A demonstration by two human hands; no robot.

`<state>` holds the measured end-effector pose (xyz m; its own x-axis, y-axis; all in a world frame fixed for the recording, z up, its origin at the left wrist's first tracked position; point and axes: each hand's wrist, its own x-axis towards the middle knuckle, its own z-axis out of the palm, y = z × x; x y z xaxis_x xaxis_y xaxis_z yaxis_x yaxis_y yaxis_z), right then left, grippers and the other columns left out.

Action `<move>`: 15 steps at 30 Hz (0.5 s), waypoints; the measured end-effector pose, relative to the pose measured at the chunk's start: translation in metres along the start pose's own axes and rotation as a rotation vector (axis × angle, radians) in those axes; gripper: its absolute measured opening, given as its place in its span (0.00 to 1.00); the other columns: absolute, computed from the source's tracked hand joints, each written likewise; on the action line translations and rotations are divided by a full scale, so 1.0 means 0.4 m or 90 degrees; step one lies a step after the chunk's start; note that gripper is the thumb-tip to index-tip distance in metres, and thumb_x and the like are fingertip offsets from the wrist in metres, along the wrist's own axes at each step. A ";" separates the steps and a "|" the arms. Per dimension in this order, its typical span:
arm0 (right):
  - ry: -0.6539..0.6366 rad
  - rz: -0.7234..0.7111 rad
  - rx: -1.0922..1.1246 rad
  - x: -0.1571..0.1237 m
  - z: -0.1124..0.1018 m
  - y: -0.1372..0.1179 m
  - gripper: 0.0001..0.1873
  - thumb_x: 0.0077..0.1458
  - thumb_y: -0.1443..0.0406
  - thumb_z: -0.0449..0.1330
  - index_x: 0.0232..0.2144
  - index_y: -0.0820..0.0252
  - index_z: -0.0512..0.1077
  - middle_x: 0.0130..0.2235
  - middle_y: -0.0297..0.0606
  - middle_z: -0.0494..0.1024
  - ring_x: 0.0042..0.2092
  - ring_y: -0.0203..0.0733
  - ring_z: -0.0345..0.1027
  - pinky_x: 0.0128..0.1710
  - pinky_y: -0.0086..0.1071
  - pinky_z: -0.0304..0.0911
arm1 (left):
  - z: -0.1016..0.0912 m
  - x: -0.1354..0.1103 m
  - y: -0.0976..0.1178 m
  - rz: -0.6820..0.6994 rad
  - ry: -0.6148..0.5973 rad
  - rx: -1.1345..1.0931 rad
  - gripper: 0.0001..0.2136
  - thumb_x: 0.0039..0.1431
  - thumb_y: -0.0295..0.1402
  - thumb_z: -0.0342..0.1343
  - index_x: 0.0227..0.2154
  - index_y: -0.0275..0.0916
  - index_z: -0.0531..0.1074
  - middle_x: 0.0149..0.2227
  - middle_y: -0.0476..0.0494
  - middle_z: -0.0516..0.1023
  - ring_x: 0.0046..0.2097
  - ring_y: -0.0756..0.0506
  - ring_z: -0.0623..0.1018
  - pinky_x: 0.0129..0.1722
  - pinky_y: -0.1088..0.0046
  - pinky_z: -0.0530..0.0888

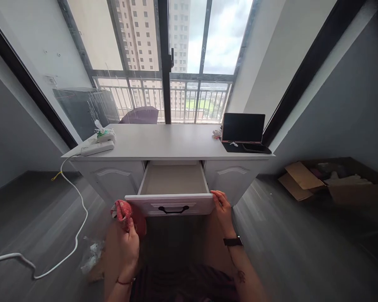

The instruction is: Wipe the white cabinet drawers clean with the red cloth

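Note:
A white drawer [176, 180] is pulled out from the middle of a white desk [170, 140], and its inside looks bare. Its front panel carries a dark curved handle [173, 209]. My left hand [129, 243] grips a red cloth [124, 212] by the left end of the drawer front. At the opposite end, my right hand [222, 207] holds the top right corner of the drawer front, fingers over the edge. A dark band circles my right wrist.
A power strip [97, 148] and a tissue pack [105, 135] sit at the desk's left. A tablet [243, 128] stands at the right. The white cable [82, 226] crosses the floor. An open cardboard box [346, 184] is at right, a plastic bag [93, 256] lower left.

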<state>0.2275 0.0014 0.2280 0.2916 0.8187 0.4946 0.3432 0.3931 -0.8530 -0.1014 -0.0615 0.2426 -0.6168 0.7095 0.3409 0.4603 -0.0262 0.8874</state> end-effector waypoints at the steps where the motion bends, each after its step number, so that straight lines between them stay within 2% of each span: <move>1: 0.009 0.013 0.015 0.000 0.002 0.000 0.15 0.61 0.54 0.55 0.40 0.55 0.77 0.44 0.40 0.74 0.47 0.45 0.67 0.50 0.40 0.63 | 0.022 0.001 0.005 0.057 0.003 0.013 0.28 0.64 0.35 0.50 0.66 0.42 0.55 0.65 0.34 0.63 0.67 0.35 0.59 0.65 0.51 0.56; 4: 0.032 0.083 0.065 -0.001 0.009 0.004 0.18 0.58 0.52 0.58 0.42 0.57 0.75 0.42 0.41 0.76 0.43 0.44 0.68 0.46 0.39 0.64 | 0.093 -0.015 0.007 0.173 -0.022 0.005 0.27 0.66 0.32 0.47 0.67 0.43 0.52 0.70 0.36 0.52 0.70 0.37 0.52 0.67 0.53 0.52; 8: 0.072 0.153 0.116 0.000 0.012 0.012 0.26 0.52 0.48 0.62 0.46 0.59 0.72 0.37 0.38 0.75 0.36 0.42 0.67 0.38 0.36 0.64 | 0.187 -0.084 0.001 0.298 -0.130 0.030 0.31 0.65 0.25 0.44 0.68 0.54 0.46 0.73 0.48 0.33 0.71 0.39 0.39 0.67 0.49 0.46; 10: 0.063 0.160 0.117 0.002 0.010 0.012 0.26 0.49 0.47 0.63 0.42 0.59 0.73 0.33 0.37 0.73 0.34 0.40 0.64 0.34 0.34 0.63 | 0.227 -0.125 0.009 0.355 -0.184 0.050 0.34 0.64 0.22 0.43 0.68 0.57 0.42 0.73 0.50 0.33 0.71 0.39 0.36 0.67 0.45 0.47; 12: 0.046 0.160 0.113 0.005 0.006 0.010 0.25 0.49 0.46 0.63 0.39 0.59 0.74 0.29 0.34 0.71 0.31 0.39 0.62 0.31 0.33 0.60 | 0.259 -0.162 0.024 0.399 -0.246 0.078 0.36 0.63 0.20 0.43 0.69 0.55 0.41 0.73 0.49 0.36 0.71 0.39 0.33 0.65 0.43 0.51; 15: 0.037 0.156 0.103 0.007 0.000 0.001 0.24 0.50 0.46 0.62 0.37 0.59 0.73 0.29 0.34 0.71 0.31 0.39 0.62 0.31 0.32 0.60 | 0.298 -0.201 0.049 0.469 -0.329 0.127 0.35 0.60 0.17 0.42 0.68 0.48 0.46 0.72 0.45 0.43 0.70 0.38 0.31 0.64 0.41 0.56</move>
<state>0.2286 0.0038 0.2289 0.4010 0.8737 0.2755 0.1108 0.2522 -0.9613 0.0333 -0.0352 0.1958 0.2152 0.7891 0.5753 0.7546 -0.5083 0.4149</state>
